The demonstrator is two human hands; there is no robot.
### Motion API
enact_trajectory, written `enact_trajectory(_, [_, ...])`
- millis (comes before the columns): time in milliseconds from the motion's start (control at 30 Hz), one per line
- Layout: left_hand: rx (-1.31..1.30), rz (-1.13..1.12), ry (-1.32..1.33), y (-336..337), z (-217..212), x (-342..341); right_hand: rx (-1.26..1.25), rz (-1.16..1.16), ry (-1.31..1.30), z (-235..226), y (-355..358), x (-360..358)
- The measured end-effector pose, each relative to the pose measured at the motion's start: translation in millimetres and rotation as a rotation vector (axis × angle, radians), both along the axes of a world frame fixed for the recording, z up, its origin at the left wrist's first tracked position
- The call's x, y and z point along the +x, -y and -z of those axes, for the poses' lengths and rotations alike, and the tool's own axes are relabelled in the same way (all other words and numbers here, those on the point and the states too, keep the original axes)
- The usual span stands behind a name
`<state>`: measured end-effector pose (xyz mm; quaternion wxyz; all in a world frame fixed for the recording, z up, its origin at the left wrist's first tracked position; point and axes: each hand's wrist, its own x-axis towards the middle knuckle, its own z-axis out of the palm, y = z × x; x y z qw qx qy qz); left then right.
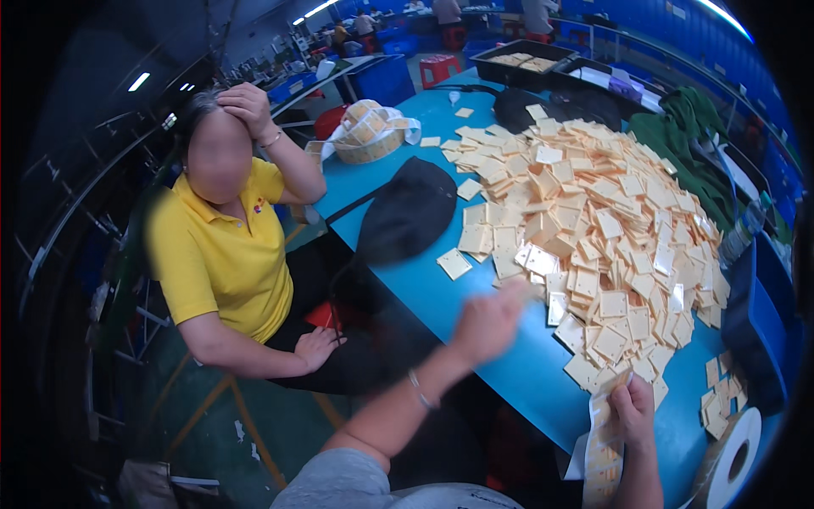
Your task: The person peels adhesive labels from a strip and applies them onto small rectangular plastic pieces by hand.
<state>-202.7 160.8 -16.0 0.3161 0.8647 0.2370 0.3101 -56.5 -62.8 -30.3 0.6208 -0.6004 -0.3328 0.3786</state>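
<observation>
A big heap of small square cream plastic plates (pixel 585 229) covers much of the blue table. My left hand (pixel 490 327), with a bracelet at its wrist, is over the table's near edge beside the heap. Motion smears its fingers, so whether they hold a plate cannot be made out. At the heap's front corner, my right hand (pixel 634 411) is closed, pinching the upper end of a strip of labels (pixel 604 454). The strip hangs down past the table edge, its pale backing partly showing. Beside my right forearm stands a white label roll (pixel 736 458).
A person in a yellow shirt (pixel 229 254) sits at the left. On the table lie a black bag (pixel 411 208), another label roll (pixel 366 136) and green cloth (pixel 687 123). A blue bin (pixel 763 314) borders the right side; a black tray (pixel 521 61) is at the back.
</observation>
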Motion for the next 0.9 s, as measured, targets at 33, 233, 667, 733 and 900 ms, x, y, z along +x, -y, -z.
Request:
enact_trajectory(33, [-0.101, 0.105, -0.076, 21, 12, 2, -0.012, -0.027, -0.001, 4, 4, 2])
enact_trajectory(233, [-0.455, 0.527, 0.02, 119, 16, 6, 0.092, -0.119, -0.099, 6, 13, -11])
enact_trajectory(667, [-1.176, 1.001, 0.182, 100, 34, 14, 0.105, -0.196, -0.139, -6, 11, -5])
enact_trajectory(733, [-1.314, 1.049, 0.048, 97, 34, 12, 0.08, -0.213, -0.223, -1, 17, -2])
enact_trajectory(900, [-1.317, 1.054, 0.082, 101, 35, 11, 0.1, -0.203, -0.19, -7, 14, -10])
